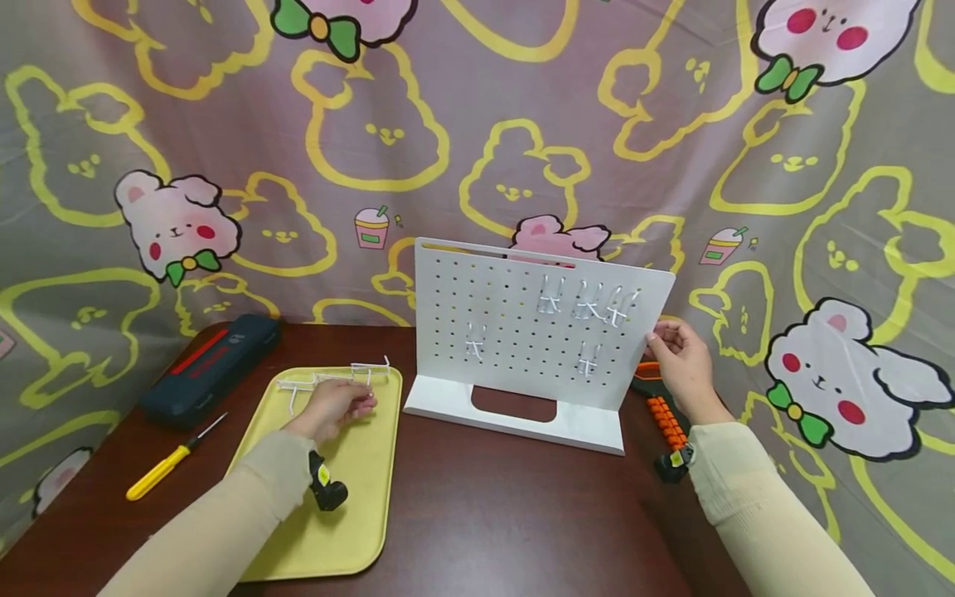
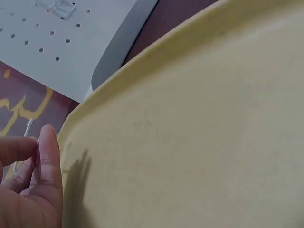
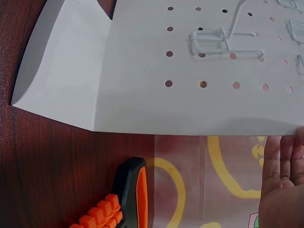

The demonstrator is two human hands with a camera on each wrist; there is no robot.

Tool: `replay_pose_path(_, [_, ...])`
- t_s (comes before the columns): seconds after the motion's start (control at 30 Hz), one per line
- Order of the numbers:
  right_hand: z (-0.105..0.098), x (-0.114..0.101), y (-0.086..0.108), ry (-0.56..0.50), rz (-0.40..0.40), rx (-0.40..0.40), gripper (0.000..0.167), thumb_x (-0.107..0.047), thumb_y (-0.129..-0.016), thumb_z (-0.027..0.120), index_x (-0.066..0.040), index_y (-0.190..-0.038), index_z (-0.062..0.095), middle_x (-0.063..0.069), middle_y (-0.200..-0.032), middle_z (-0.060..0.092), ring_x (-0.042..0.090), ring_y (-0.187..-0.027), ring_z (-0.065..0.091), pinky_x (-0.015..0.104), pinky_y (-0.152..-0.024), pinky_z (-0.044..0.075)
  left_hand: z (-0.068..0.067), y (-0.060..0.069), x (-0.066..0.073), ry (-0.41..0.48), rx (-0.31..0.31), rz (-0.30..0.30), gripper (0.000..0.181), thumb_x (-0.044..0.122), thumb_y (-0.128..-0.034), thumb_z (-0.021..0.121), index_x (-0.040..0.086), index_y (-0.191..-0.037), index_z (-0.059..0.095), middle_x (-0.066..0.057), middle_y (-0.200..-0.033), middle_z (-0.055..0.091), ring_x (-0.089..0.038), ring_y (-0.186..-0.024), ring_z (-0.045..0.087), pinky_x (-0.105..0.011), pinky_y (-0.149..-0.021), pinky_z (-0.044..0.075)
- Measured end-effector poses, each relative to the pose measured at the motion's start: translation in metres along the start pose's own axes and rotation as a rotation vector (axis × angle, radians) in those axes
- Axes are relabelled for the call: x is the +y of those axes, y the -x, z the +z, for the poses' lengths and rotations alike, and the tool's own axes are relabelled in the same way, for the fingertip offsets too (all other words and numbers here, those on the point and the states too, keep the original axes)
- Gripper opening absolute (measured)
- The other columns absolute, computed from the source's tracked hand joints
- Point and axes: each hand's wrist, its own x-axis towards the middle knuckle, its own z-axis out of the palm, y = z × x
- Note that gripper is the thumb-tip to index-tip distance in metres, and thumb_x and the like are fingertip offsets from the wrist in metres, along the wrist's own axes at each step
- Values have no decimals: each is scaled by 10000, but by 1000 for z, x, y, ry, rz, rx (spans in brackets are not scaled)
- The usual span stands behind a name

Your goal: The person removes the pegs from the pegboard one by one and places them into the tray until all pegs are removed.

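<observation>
A white pegboard point(image 1: 522, 332) stands upright on its base, with several white wire hooks point(image 1: 587, 361) on its front. My right hand point(image 1: 685, 369) grips the board's right edge, thumb in front and fingers behind; the right wrist view shows the fingers point(image 3: 273, 166) at that edge. Over the far end of a yellow tray point(image 1: 358, 473), my left hand point(image 1: 336, 408) is among white wire hooks point(image 1: 297, 385). In the left wrist view its thumb and a finger point(image 2: 49, 156) pinch a thin white hook point(image 2: 29, 127), mostly hidden by the hand.
Left of the tray lie a yellow-handled screwdriver point(image 1: 160, 473) and a dark blue case point(image 1: 212, 365) with red marking. Behind my right hand is a black and orange tool point(image 1: 666, 419) on the table. A patterned curtain point(image 1: 448, 124) hangs behind the board.
</observation>
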Motion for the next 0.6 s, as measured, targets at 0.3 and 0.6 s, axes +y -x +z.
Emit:
replay_pose_path(0.3, [0, 1, -1, -5, 20, 10, 257, -110, -1063, 583, 60, -1246, 524, 54, -1063, 595, 60, -901, 607, 122, -761, 551, 3, -5, -3, 11, -6, -38, 130, -84, -1005, 517, -181, -1060, 584, -48, -666, 670, -70, -583, 661, -180, -592, 579])
replay_pose_path(0.6, [1, 2, -2, -11, 15, 15, 245, -102, -1061, 582, 57, -1240, 529, 33, -1043, 590, 85, -912, 615, 127, -764, 553, 6, -9, -4, 68, 44, -55, 118, -109, -993, 531, -183, -1077, 570, -74, -682, 659, -100, -612, 672, -201, -634, 598])
